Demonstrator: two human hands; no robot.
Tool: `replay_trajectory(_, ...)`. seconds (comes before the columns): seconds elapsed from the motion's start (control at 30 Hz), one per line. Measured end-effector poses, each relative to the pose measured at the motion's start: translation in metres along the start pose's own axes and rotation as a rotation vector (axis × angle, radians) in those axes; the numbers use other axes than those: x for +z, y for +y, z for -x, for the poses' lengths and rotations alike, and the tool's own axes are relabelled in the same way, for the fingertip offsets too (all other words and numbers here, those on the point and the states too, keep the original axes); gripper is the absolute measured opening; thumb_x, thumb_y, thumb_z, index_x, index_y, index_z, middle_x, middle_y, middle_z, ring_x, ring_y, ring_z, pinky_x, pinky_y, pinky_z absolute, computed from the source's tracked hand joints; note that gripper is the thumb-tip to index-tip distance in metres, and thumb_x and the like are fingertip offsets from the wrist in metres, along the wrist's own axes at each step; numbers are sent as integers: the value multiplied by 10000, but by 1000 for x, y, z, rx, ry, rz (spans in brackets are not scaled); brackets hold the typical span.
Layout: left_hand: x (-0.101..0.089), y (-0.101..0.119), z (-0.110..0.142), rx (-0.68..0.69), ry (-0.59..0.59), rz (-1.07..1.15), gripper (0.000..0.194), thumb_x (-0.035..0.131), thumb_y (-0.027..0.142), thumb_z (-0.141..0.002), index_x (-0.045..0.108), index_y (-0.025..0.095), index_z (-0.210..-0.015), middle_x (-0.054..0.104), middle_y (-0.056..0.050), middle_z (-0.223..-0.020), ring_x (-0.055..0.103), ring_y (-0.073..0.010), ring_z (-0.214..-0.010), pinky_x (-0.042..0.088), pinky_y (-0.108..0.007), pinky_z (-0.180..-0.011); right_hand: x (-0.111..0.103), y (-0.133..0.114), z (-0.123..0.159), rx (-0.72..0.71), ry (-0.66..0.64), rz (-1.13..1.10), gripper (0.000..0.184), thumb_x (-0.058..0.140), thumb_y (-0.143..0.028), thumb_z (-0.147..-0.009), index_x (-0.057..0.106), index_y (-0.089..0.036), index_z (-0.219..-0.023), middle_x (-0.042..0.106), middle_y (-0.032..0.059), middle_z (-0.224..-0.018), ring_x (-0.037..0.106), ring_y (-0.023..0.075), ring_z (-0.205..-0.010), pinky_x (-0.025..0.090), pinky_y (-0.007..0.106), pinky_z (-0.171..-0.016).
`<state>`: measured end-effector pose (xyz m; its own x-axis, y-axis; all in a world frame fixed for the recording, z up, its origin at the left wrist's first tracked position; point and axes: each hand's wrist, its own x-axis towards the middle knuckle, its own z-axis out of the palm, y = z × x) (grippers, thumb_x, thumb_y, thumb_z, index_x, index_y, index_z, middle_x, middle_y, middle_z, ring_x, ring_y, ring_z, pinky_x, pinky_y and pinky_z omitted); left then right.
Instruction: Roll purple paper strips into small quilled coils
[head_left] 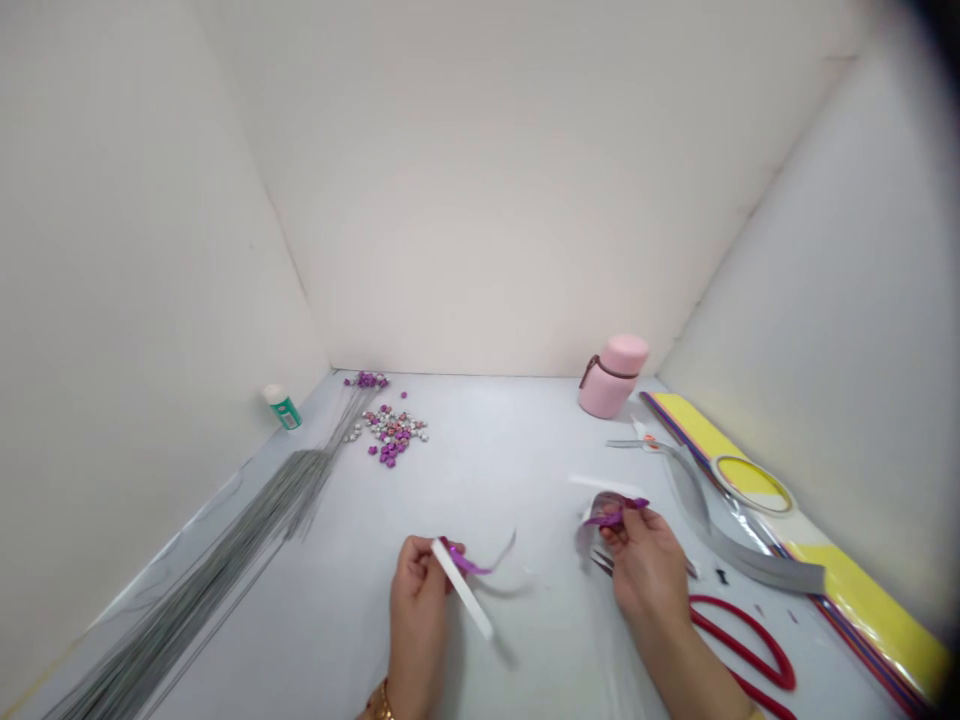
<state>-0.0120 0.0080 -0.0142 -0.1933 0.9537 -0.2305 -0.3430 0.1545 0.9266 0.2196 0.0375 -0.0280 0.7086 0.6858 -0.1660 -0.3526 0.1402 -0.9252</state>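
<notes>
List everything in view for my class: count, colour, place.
Glue stick: one, white and green, left
Wires: many, grey, left
Stars: many, purple, silver and pink, left
Flask: one, pink, back right
Grey strips: uncountable, grey, right
Sheets: uncountable, mostly yellow, right
Tape roll: one, pale, on sheets
Scissors: one, red handles, front right
Scraps: several, dark, right
Unclear item: one, white, orange, below flask
White strips: two, white, front centre; centre right
Purple strips: two, purple, held
Table: one, white, beneath
Walls: three, white, around
Bracelet: one, gold, left wrist
Left hand: one, front centre
Right hand: one, front right
</notes>
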Motion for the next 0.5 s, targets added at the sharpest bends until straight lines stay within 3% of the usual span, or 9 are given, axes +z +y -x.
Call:
replay_trajectory(0.13,-2,3,-4,-9,29,6,146,564,264,-760,489,167,-680,651,-30,-751,600,-138,-680,462,-250,-635,-11,-11,-17,-27,11,53,150,611,-257,-625,479,-189,-647,601,-44,-567,596,99,-495,488,183,-436)
replay_trajectory(0.27,2,5,0,-33,-71,-33,153,547,292,-780,512,162,-707,658,-48,-763,591,-147,-707,460,-251,-641,-10,-18,-20,-35,-79,180,225,640,-261,-616,557,-155,-796,653,63,-778,638,195,-724,527,275,-563)
replay_trajectory(0.43,4,3,4,-35,-94,-10,142,540,280,-785,522,161,-709,634,-31,-730,581,-143,-693,457,-246,-627,4,-30,14,-266,-3,332,426,622,-283,-686,472,-194,-1075,542,58,-1069,531,181,-946,459,284,-751)
replay_trajectory(0.47,4,2,4,-30,-97,-13,141,540,277,-787,519,162,-708,627,-26,-721,579,-140,-685,457,-243,-623,8,-31,27,-310,-44,386,371,618,-289,-698,507,-184,-1036,554,68,-1049,538,189,-912,454,293,-746)
replay_trajectory(0.5,4,2,4,-27,-104,-17,141,539,275,-789,517,163,-708,623,-22,-714,578,-138,-677,456,-240,-616,11,-32,41,-381,-217,562,296,558,-316,-754,527,-179,-1014,574,83,-1013,555,194,-853,460,305,-713)
